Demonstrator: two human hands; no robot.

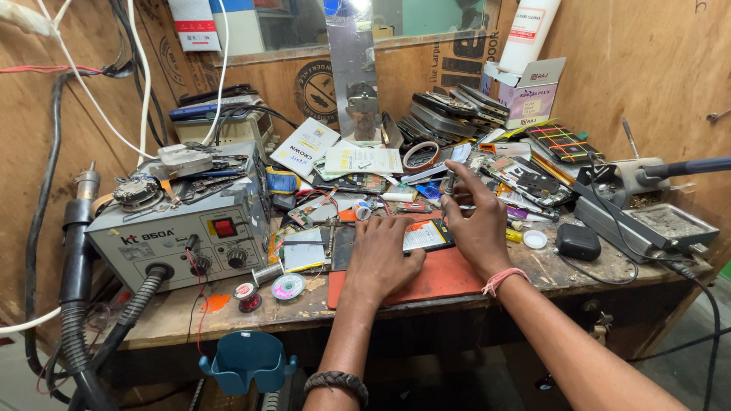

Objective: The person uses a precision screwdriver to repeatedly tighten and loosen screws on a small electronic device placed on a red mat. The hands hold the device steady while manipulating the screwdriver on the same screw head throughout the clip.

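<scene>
My left hand [381, 255] lies flat, palm down, on a dark opened phone [426, 236] that rests on a red work mat [442, 278]. Its fingers are spread and press on the phone's left part. My right hand [474, 224] sits just right of the phone's far end, fingers curled around a small tool [451, 183] with a grey handle that points up and away. A pink thread band is on my right wrist and a braided dark band on my left forearm.
A grey hot-air rework station [186, 228] with its hose stands at left. Solder spools [288, 286] lie in front of it. Stacked phones [449, 114], circuit boards and papers crowd the back. A soldering-iron stand [655, 221] and a small black box [577, 242] sit at right.
</scene>
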